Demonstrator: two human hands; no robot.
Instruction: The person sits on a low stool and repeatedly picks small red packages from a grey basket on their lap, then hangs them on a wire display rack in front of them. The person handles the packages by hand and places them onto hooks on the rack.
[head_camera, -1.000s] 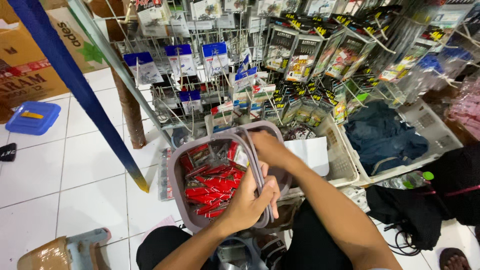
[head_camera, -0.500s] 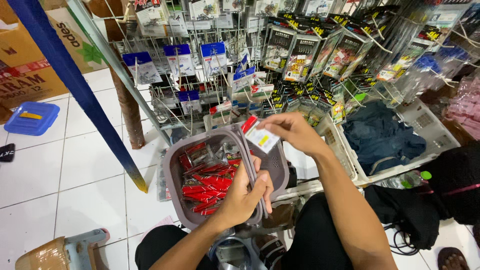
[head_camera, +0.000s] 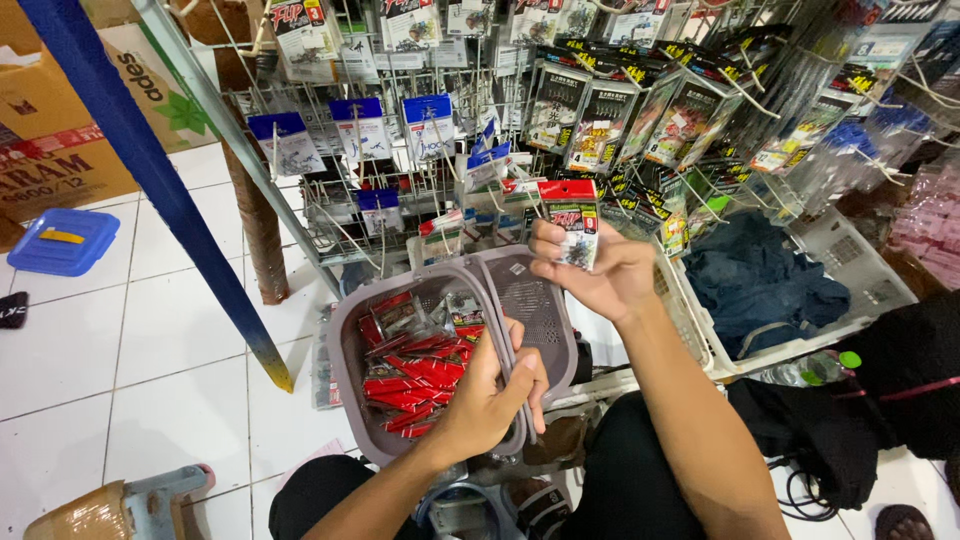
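A view is given from above of a person seated on a white tiled floor (head_camera: 120, 360) in front of a wire rack (head_camera: 400, 180) hung with many small carded packets. A grey plastic basket (head_camera: 350, 350), divided in two and held over the lap, is gripped at its central handle by the left hand (head_camera: 490, 395), whose grip is clenched around the handle. The near-left half of the basket is filled with red packets (head_camera: 415, 375); the far-right half looks almost bare. One packet (head_camera: 570, 215), red at the top with a clear lower part, is held up just beyond the basket, near the rack, by the right hand (head_camera: 590, 270); its grip is closed on the packet's lower edge between thumb and fingers. To the right, a white crate (head_camera: 860, 270) holding dark blue cloth (head_camera: 760, 280) is seen, and more packets hang far right. A blue pole (head_camera: 150, 180) slants across the left, and a blue lid (head_camera: 65, 240) lies on the floor far left, beside cardboard boxes (head_camera: 60, 130). As a judgement: the basket is carried by one hand only and sits tilted, so the loose packets could slide out if the wrist were relaxed. The raised packet is pinched lightly at one edge and could slip into the rack's clutter. Nearby hanging cards could be knocked off their hooks by the right forearm.
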